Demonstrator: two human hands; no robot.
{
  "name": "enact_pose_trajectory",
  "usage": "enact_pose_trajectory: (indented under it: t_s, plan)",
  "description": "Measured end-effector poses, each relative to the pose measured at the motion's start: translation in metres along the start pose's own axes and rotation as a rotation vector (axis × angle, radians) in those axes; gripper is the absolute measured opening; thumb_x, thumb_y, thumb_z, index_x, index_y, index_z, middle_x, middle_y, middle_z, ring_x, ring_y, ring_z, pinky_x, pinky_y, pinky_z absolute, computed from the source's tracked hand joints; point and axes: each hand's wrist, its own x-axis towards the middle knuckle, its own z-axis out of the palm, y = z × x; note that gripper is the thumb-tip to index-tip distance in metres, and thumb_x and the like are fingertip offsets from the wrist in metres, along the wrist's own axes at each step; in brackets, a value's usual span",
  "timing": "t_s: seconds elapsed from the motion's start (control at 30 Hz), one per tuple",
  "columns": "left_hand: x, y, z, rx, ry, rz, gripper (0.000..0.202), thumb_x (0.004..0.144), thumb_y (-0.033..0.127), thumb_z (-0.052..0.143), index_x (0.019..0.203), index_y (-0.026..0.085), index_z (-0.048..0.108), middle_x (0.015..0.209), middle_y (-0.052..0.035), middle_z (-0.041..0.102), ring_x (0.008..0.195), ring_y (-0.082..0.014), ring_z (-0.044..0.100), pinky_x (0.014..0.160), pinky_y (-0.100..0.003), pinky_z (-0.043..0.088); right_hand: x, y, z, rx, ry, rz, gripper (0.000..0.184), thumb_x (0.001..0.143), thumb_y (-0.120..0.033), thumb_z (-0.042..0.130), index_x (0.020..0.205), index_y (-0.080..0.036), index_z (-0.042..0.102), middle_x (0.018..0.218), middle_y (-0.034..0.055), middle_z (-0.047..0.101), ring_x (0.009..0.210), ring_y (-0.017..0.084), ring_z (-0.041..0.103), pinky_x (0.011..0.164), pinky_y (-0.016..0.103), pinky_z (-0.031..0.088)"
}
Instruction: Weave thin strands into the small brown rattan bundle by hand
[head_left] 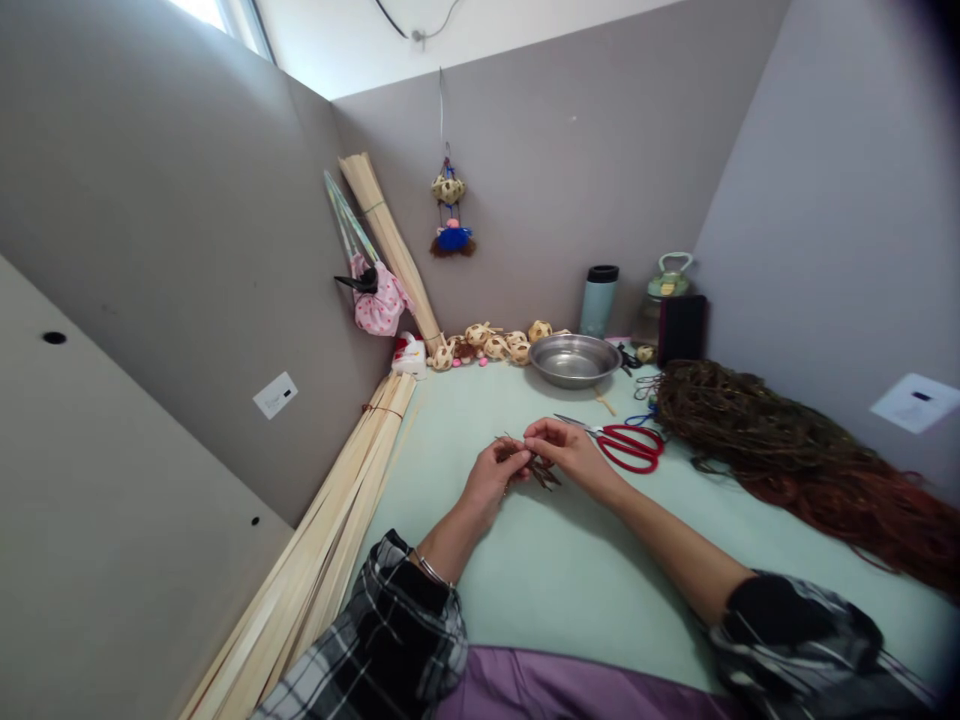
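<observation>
Over the middle of the pale green table [540, 580], my left hand [491, 475] is closed around a small bunch of brown fibres [545, 474]. Loose ends of the bunch stick out above my fingers and to the lower right. My right hand [564, 448] meets it from the right, thumb and forefinger pinched at the bunch; a strand between those fingertips is too small to make out clearly. Just beyond my right hand lie scissors with red handles [634, 447], blades pointing left, partly behind the hand.
A metal bowl [575, 360] stands behind my hands, beside woven balls [495, 345]. Long pale strips [337, 500] line the left side. A heap of dark fibre [750, 430] covers the right. A tumbler [599, 302] and dark phone-like slab [682, 330] stand by the back partition.
</observation>
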Motion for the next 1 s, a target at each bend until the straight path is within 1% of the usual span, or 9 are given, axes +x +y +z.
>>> enact_pose_trajectory:
  t_s: [0.2, 0.37, 0.43, 0.53, 0.63, 0.73, 0.8, 0.93, 1.0]
  plan:
    - [-0.002, 0.002, 0.000, -0.009, 0.028, 0.008, 0.037, 0.063, 0.039, 0.084, 0.079, 0.014, 0.062, 0.075, 0.0002, 0.058, 0.061, -0.0085, 0.052, 0.067, -0.026, 0.043, 0.000, 0.001, 0.000, -0.001, -0.007, 0.019, 0.038, 0.072, -0.049, 0.075, 0.086, -0.016, 0.063, 0.068, -0.0013, 0.058, 0.055, 0.010, 0.047, 0.053, 0.025, 0.037]
    - [-0.001, 0.002, 0.000, 0.008, -0.001, -0.005, 0.040, 0.059, 0.038, 0.086, 0.081, 0.013, 0.065, 0.076, -0.0003, 0.059, 0.061, -0.0084, 0.051, 0.065, -0.026, 0.042, -0.001, -0.003, -0.001, -0.017, 0.005, 0.020, 0.038, 0.072, -0.050, 0.074, 0.085, -0.016, 0.063, 0.069, -0.0006, 0.060, 0.056, 0.010, 0.048, 0.054, 0.025, 0.038]
    - [-0.001, 0.002, -0.001, -0.018, 0.012, -0.017, 0.040, 0.058, 0.037, 0.087, 0.080, 0.013, 0.064, 0.075, 0.0001, 0.059, 0.061, -0.0081, 0.051, 0.066, -0.026, 0.043, 0.000, -0.002, -0.002, -0.007, -0.002, 0.026, 0.038, 0.072, -0.049, 0.074, 0.086, -0.016, 0.063, 0.070, -0.0005, 0.060, 0.056, 0.011, 0.049, 0.055, 0.026, 0.039]
    - [0.000, 0.003, -0.004, -0.101, 0.076, -0.035, 0.040, 0.058, 0.036, 0.087, 0.081, 0.015, 0.063, 0.075, 0.0013, 0.057, 0.064, -0.0076, 0.051, 0.068, -0.024, 0.043, 0.000, 0.002, -0.002, 0.015, -0.042, 0.043, 0.039, 0.072, -0.048, 0.075, 0.090, -0.016, 0.062, 0.069, -0.0008, 0.060, 0.056, 0.011, 0.050, 0.057, 0.026, 0.040]
    - [0.001, 0.005, -0.007, -0.166, 0.119, -0.012, 0.043, 0.059, 0.038, 0.088, 0.082, 0.016, 0.059, 0.082, 0.0007, 0.060, 0.065, -0.0063, 0.051, 0.066, -0.021, 0.042, 0.000, 0.006, -0.001, 0.003, -0.146, 0.093, 0.040, 0.072, -0.049, 0.075, 0.089, -0.015, 0.061, 0.065, -0.0011, 0.059, 0.055, 0.011, 0.049, 0.056, 0.026, 0.038]
    - [0.000, 0.005, -0.007, -0.158, 0.080, 0.026, 0.044, 0.062, 0.043, 0.085, 0.084, 0.018, 0.056, 0.084, 0.0000, 0.062, 0.067, -0.0073, 0.051, 0.065, -0.020, 0.042, -0.003, 0.007, 0.001, -0.035, -0.270, 0.139, 0.040, 0.075, -0.051, 0.073, 0.084, -0.014, 0.060, 0.064, -0.0008, 0.059, 0.054, 0.010, 0.046, 0.055, 0.025, 0.034]
    - [-0.001, 0.004, -0.006, -0.116, 0.062, 0.052, 0.043, 0.065, 0.045, 0.083, 0.084, 0.018, 0.056, 0.079, 0.0004, 0.060, 0.069, -0.0094, 0.052, 0.066, -0.021, 0.042, -0.005, 0.004, 0.002, -0.052, -0.300, 0.120, 0.041, 0.079, -0.053, 0.069, 0.085, -0.014, 0.060, 0.064, -0.0012, 0.057, 0.055, 0.010, 0.045, 0.055, 0.025, 0.034]
    - [-0.002, 0.001, -0.004, -0.010, 0.048, 0.113, 0.036, 0.068, 0.043, 0.080, 0.080, 0.017, 0.058, 0.076, 0.0000, 0.058, 0.069, -0.0110, 0.052, 0.065, -0.023, 0.041, -0.007, -0.002, 0.000, -0.132, -0.228, 0.045, 0.045, 0.087, -0.059, 0.058, 0.080, -0.015, 0.057, 0.062, -0.0021, 0.052, 0.056, 0.011, 0.045, 0.056, 0.026, 0.035]
    - [-0.002, -0.001, -0.002, 0.032, 0.013, 0.123, 0.035, 0.070, 0.043, 0.079, 0.080, 0.017, 0.059, 0.076, -0.0010, 0.059, 0.069, -0.0114, 0.052, 0.066, -0.023, 0.042, -0.007, -0.002, 0.000, -0.152, -0.222, 0.053, 0.049, 0.087, -0.062, 0.056, 0.075, -0.015, 0.055, 0.059, -0.0029, 0.048, 0.054, 0.010, 0.043, 0.055, 0.025, 0.033]
